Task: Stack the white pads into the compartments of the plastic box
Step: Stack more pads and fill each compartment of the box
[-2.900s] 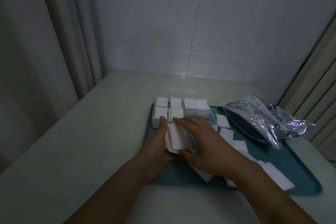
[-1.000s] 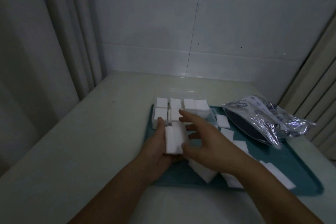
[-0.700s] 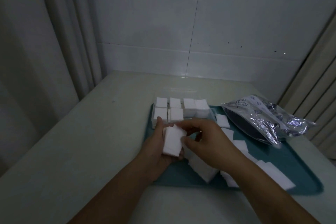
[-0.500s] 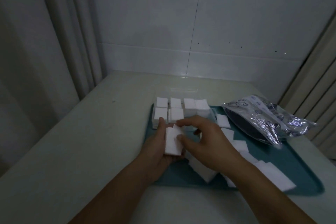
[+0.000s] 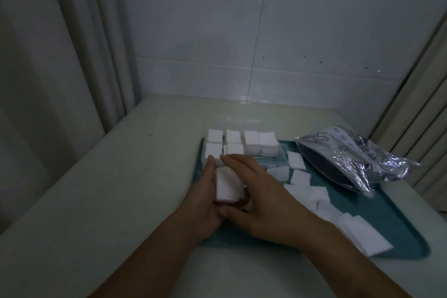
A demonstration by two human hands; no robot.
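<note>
A clear plastic box point(image 5: 278, 161) stands at the far left of a teal tray point(image 5: 396, 213). Several of its compartments hold stacks of white pads point(image 5: 251, 141); the near right ones look see-through. Just in front of the box, a small stack of white pads point(image 5: 227, 185) sits between my two hands. My left hand point(image 5: 205, 198) cups the stack from the left and below. My right hand point(image 5: 256, 191) lies over its right side, fingers stretched toward the box. Loose white pads point(image 5: 316, 193) lie scattered on the tray to the right.
A crumpled silver foil bag point(image 5: 350, 157) lies on the tray's far right. The tray rests on a pale table point(image 5: 116, 189) against a white tiled wall. Curtains hang at the left and right edges.
Both hands have stayed in front of the box with the pad stack. The right hand has lowered from pinching the stack's top to lying flat across it, and the stack now leans lower.
</note>
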